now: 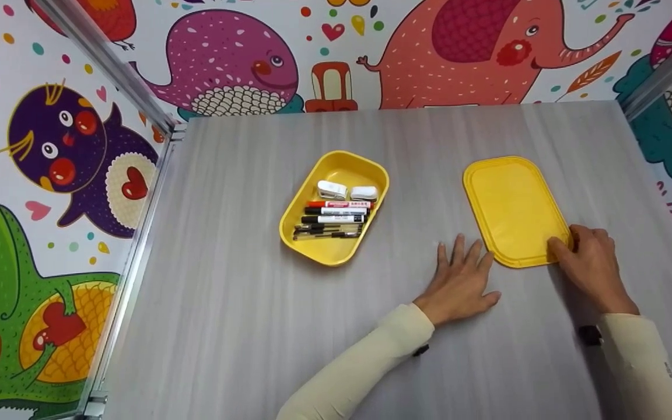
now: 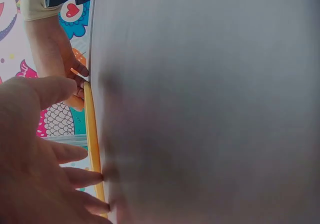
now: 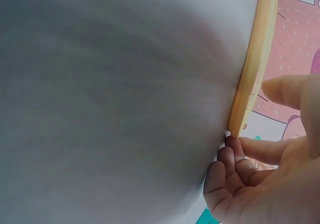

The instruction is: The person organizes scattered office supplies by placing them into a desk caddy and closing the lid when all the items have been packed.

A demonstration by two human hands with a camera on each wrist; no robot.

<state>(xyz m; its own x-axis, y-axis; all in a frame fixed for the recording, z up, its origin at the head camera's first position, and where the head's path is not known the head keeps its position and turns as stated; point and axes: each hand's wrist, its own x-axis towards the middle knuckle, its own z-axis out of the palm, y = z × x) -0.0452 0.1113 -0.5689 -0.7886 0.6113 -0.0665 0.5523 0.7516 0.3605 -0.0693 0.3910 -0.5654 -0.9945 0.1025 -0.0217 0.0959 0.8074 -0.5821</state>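
A yellow lid [image 1: 517, 210] lies flat on the table, right of the middle in the head view. My right hand [image 1: 591, 265] is at its near right corner, thumb over the top and curled fingers along the edge, pinching it. In the right wrist view, the fingertips [image 3: 231, 146] meet the end of the lid's rim [image 3: 252, 64]. My left hand [image 1: 458, 286] rests on the table with straight, spread fingers, close to the lid's near left corner. Left of it stands a yellow box [image 1: 312, 253] holding a red marker [image 1: 339, 205], black-capped markers, black pens and two white staplers [image 1: 332, 189].
The grey wood-grain table [image 1: 231, 315] has a metal frame rail [image 1: 137, 274] along its left side. Panels printed with cartoon animals, such as an elephant [image 1: 458, 64], stand behind the table and at its sides.
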